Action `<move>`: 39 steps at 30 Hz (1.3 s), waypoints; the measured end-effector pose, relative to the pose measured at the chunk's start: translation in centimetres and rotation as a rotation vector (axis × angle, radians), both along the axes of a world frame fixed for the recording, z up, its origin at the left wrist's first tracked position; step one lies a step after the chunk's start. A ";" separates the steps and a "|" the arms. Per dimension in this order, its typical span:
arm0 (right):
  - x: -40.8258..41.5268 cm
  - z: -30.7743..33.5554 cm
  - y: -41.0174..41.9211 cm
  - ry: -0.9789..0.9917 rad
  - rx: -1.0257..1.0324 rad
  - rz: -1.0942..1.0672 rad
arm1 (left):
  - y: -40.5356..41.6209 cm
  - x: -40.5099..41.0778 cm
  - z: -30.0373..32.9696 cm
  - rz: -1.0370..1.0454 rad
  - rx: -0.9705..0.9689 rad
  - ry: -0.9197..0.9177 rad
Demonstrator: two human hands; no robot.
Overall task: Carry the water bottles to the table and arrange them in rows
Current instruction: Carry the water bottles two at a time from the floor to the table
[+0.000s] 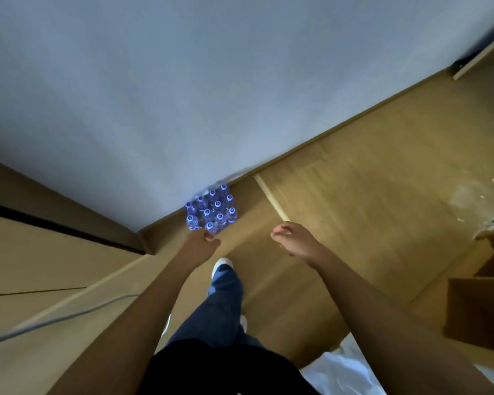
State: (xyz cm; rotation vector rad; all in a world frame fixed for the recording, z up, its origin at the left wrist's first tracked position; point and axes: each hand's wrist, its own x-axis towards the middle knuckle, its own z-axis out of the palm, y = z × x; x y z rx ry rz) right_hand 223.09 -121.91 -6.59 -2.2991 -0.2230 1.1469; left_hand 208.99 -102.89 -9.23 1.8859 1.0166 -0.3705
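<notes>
A cluster of several small clear water bottles (211, 208) with blue-white caps stands on the wooden floor against the white wall, in torn plastic wrap. My left hand (201, 239) reaches out just in front of the nearest bottles, fingers curled loosely, holding nothing. My right hand (285, 238) hangs to the right of the cluster, well apart from it, fingers loosely bent and empty. No table is in view.
A white wall (183, 95) fills the upper view, with a wooden baseboard along it. An open cardboard box (479, 303) sits at the right. White plastic sheeting (342, 372) lies at the bottom. A grey cable (54, 319) runs across the left. My leg and shoe (221, 266) step forward.
</notes>
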 end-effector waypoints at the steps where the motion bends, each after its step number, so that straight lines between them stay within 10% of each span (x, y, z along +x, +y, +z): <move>1: 1.0 -0.3 0.8 0.000 -0.001 0.015 | 0.4 0.7 -0.3 0.008 -0.005 0.003; 39: 22.8 -31.0 12.0 0.206 -0.130 0.395 | 0.6 17.0 -28.5 0.666 -0.083 0.172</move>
